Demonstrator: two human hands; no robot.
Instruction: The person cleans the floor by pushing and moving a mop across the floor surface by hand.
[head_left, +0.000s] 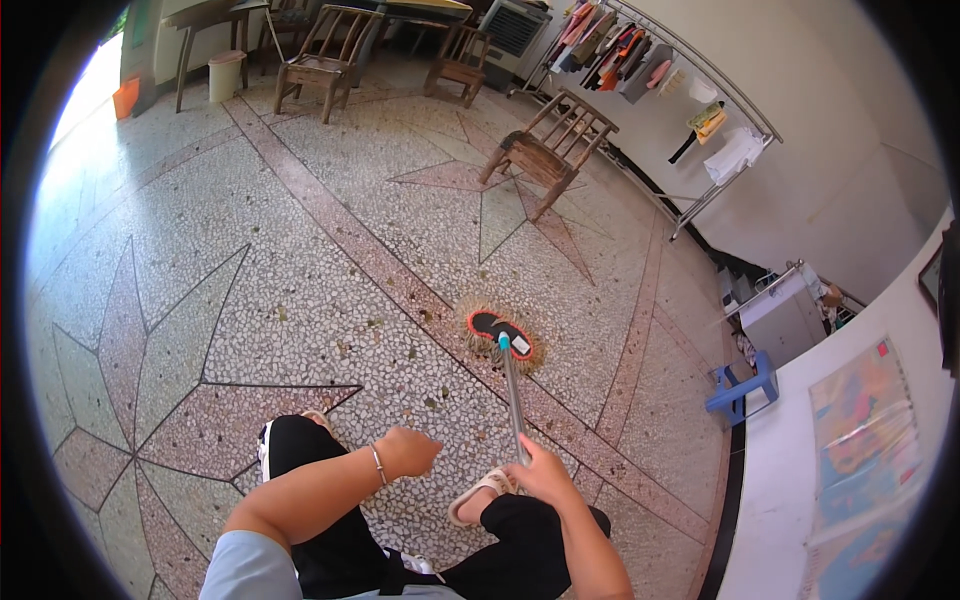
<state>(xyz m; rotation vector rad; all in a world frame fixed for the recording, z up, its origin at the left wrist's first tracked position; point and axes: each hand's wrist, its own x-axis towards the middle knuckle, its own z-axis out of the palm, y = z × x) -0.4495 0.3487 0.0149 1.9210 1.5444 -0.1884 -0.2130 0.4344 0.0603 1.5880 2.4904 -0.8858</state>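
Note:
My right hand (541, 471) is closed around the upper part of a grey metal mop handle (514, 401), which slants away from me. At its far end, joined by a teal piece, an oval dust mop head (501, 334) with beige fringe and an orange-rimmed black top rests on the terrazzo floor (315, 322). To the left, my left hand (411, 451), with a bracelet at the wrist, hangs with fingers curled, apart from the handle. I cannot see anything in it. Small dark bits and leaf fragments are scattered over the floor around the mop head.
A wooden chair (543, 150) stands beyond the mop, with more chairs (322, 67) and a bin (225, 75) farther back. Along the right wall are a clothes rack (694, 202), a blue plastic stool (742, 390) and a cabinet (784, 326). An orange bucket (126, 97) is far left.

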